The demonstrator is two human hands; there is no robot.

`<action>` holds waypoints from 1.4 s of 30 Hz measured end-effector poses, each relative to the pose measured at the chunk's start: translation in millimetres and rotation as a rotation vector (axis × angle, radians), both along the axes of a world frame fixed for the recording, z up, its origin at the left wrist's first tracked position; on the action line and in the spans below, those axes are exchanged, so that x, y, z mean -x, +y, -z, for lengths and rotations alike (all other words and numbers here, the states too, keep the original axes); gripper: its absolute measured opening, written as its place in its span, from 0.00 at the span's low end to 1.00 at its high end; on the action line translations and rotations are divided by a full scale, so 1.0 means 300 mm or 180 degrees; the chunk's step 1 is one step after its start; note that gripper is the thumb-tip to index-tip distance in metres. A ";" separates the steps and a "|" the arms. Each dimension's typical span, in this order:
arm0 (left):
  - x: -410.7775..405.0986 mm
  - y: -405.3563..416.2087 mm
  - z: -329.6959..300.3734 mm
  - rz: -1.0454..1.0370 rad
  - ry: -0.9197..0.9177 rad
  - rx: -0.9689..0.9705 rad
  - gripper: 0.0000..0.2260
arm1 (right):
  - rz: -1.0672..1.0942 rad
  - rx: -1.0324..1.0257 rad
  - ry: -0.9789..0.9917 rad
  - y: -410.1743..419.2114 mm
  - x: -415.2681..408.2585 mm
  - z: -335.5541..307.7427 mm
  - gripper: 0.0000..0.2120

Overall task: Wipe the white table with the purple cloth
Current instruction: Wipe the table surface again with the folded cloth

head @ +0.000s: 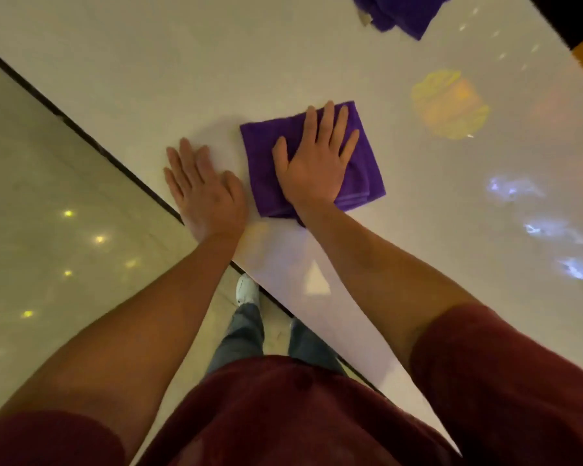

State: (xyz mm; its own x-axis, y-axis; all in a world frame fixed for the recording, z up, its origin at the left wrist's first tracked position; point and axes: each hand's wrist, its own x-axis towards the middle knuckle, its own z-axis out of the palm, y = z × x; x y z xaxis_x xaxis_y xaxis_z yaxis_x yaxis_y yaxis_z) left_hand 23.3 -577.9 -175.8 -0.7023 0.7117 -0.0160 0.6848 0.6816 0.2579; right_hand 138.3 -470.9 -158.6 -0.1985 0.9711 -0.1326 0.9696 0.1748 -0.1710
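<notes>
- The right hand (317, 163) lies flat on the purple cloth (360, 169), palm down, fingers spread apart. This grip is not pinching anything; it just presses down on the cloth.
- The cloth is folded into a thick square. It sits right under this grip, on the white worktop (182, 62), close to the near edge.
- The left hand (204, 193) is flat too, fingers close together. It rests on the bare worktop just beside the cloth, on the thumb side of the right hand. It holds nothing and looks like it is there to lean on.
- I think the cloth is soft and light. It looks fluffy, like a towel, so it should bend and bunch up easily.
- The worktop looks smooth and shiny, with colored lights glowing on it. I think the cloth will slide on it with little push.
- A flat palm in the middle of the fold looks like the best hold. Pressing there should keep the layers together while it slides.
- If the grip pushes only from 1 corner, the fold could open or roll up.
- A 2nd purple cloth (401, 11) lies far past the fingertips of the right hand, at the far end of the worktop. Nobody touches it.
- Most of the worktop stretches out beyond the grip, so I think lots of wiping is left.
</notes>
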 end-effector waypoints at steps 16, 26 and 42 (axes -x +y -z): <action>0.000 -0.007 -0.003 -0.0104 0.0085 0.0105 0.29 | -0.1019 -0.0223 0.0076 0.060 -0.011 -0.010 0.32; -0.009 -0.011 -0.017 -0.0019 0.0230 0.0353 0.30 | -0.0937 -0.0144 0.0241 -0.484 -0.635 0.022 0.27; -0.003 0.006 0.007 -0.0121 0.0271 0.0337 0.29 | -0.0550 -0.0315 0.0253 0.281 0.136 0.035 0.33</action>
